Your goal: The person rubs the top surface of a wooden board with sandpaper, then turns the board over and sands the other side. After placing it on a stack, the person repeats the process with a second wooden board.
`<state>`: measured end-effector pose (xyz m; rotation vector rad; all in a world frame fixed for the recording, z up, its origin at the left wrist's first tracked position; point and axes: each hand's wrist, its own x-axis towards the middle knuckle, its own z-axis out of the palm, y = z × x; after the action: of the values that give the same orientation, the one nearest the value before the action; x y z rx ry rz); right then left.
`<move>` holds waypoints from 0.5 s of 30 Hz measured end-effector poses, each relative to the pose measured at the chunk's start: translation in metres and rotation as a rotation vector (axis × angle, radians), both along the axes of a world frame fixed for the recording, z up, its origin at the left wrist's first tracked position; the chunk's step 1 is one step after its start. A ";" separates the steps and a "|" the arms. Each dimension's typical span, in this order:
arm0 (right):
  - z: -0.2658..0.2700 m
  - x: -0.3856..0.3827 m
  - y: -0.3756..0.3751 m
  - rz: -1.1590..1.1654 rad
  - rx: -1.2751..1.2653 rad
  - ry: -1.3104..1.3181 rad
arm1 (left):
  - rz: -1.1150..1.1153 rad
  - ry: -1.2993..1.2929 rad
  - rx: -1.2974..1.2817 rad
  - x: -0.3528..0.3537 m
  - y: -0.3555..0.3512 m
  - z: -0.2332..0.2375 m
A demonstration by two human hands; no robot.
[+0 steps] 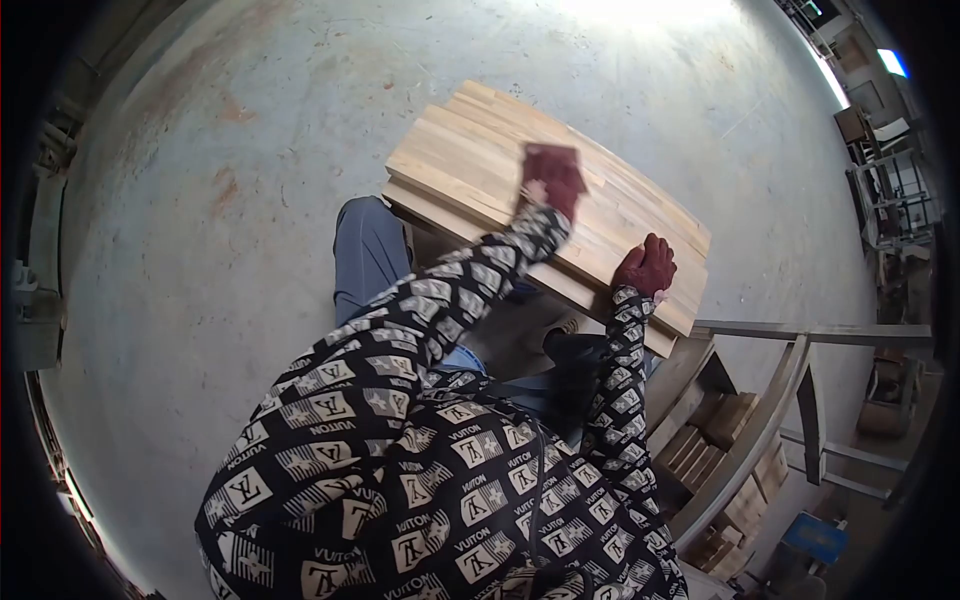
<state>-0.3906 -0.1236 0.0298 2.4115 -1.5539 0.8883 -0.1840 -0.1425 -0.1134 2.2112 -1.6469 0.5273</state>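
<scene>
A stack of pale wooden panels (470, 150), made of glued strips, lies across in front of me, its layers slightly offset. My left hand (538, 192), blurred by motion, is over the middle of the top panel. Under its fingers is a reddish-brown square sheet (552, 160) that looks like sandpaper, flat against the wood. Near the right end of the panels, my right hand (645, 265) presses on the top with its fingers curled over the wood. Its thumb is mostly hidden.
Beside me on the right stands a metal frame (800, 380), with wooden pieces (725, 420) lying within it. A blue object (815, 538) is at the lower right. My knee (368, 245) is close to the stack's left end. Concrete floor (250, 200) surrounds the stack.
</scene>
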 end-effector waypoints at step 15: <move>-0.004 -0.002 -0.002 -0.013 -0.003 -0.008 | 0.172 0.078 -0.136 0.201 0.090 0.085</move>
<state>-0.3924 -0.1253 0.0255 2.3960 -1.5674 0.8990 0.0171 -0.0523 -0.0287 2.2544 -1.3490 0.5722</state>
